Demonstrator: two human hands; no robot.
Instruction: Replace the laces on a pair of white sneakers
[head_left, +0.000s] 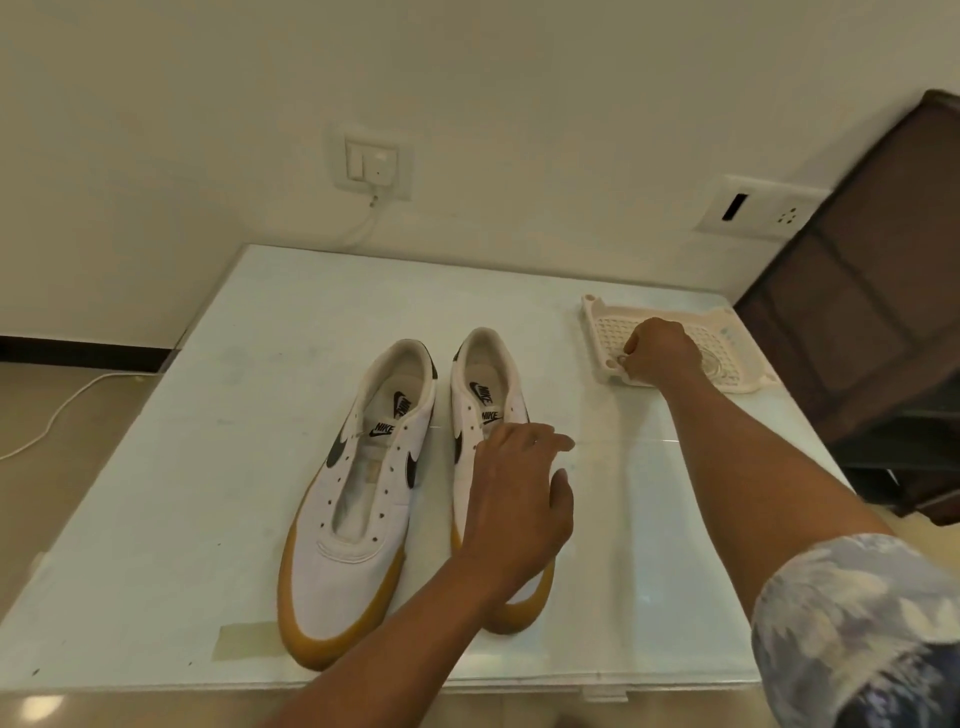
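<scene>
**Bare eyelets, and a reach into the tray for the new lace**

The two white sneakers are sitting side by side in the middle of the frame, toes pointing toward the bottom edge, with tan soles and dark side marks. The sneaker nearer the left of the frame (358, 519) is showing every eyelet empty and its tongue lying flat. The other sneaker (483, 374), just beside it on the right, is also showing bare eyelets where it is not covered. So I judge the old laces are out and the fetching of new ones is the step in hand.

The left grip (519, 493) is hanging over the front half of that second sneaker, fingers spread and relaxed and clasping nothing. I cannot tell whether the palm is touching the shoe.

The right grip (660, 353) is reaching to the upper right of the frame, into a white perforated tray (748, 382). Its fingers are curling down onto a small pale loop (621, 361) near the tray's front left corner. I cannot tell whether they are really pinching it, nor whether it is a lace.

If it is, the next move is calling for one end to be drawn free and brought over to the lowest eyelets, with the left grip steadying the shoe.

Everything is lying on a pale glass tabletop (156, 519), and a patterned sleeve (857, 623) is filling the lower right corner.
</scene>
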